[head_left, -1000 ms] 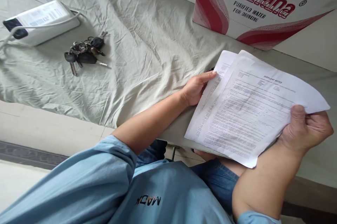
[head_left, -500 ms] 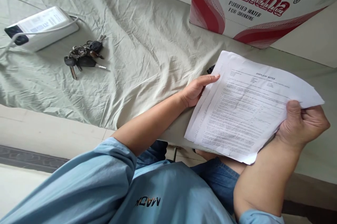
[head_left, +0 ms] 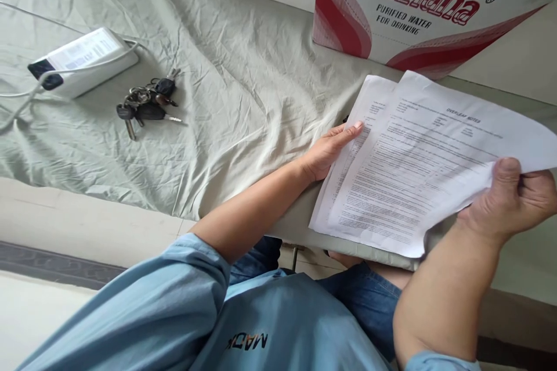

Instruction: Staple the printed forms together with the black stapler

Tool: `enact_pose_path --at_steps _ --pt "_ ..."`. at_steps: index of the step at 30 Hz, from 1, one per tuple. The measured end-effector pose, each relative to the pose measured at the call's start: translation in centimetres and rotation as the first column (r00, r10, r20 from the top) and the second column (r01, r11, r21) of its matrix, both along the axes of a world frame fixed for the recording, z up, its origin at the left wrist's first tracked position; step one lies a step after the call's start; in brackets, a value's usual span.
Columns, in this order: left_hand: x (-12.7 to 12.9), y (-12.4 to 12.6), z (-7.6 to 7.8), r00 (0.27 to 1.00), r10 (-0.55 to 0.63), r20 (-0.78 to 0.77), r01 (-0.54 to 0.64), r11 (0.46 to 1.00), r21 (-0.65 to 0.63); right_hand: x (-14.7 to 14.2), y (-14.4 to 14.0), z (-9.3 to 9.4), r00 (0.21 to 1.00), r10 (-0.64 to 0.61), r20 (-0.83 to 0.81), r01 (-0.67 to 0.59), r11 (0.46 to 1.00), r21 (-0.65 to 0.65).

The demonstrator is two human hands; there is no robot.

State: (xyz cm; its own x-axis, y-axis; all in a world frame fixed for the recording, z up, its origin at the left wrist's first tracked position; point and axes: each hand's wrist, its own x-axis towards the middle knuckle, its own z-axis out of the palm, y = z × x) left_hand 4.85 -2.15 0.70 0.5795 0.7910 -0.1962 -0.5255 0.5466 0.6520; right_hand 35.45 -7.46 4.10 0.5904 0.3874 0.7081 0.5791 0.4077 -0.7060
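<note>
Several printed white sheets (head_left: pixel 418 173) lie over the near edge of a bed covered in a pale green sheet (head_left: pixel 243 80). My right hand (head_left: pixel 516 197) pinches the right edge of the top sheet and lifts it a little. My left hand (head_left: pixel 328 147) rests flat at the left edge of the lower sheet, fingers on the paper. A small dark object peeks out just beyond my left fingertips, mostly hidden.
A bunch of keys (head_left: pixel 145 105) lies on the bed to the left. Beyond it sits a white power strip (head_left: pixel 82 60) with a cable. A red-and-white Wahaha cardboard box (head_left: pixel 418 5) stands at the back right. Tiled floor runs below the bed.
The top sheet, squared up with the stack half a second ago, has slid right and up, uncovering the lower sheet's top left corner. My right hand moved right with it.
</note>
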Motion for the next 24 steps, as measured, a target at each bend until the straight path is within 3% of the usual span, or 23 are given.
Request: enact_pose_path --at_steps 19,24 --pt "-0.3 -0.4 0.4 0.998 -0.018 -0.057 0.021 0.999 0.048 -2.3 -1.1 0.1 1.0 -0.012 -0.023 0.006 0.973 -0.232" --pt "-0.7 0.7 0.1 0.988 0.149 -0.035 -0.15 0.988 -0.04 -1.7 -2.4 0.1 0.985 0.123 -0.12 -0.155 0.939 -0.307"
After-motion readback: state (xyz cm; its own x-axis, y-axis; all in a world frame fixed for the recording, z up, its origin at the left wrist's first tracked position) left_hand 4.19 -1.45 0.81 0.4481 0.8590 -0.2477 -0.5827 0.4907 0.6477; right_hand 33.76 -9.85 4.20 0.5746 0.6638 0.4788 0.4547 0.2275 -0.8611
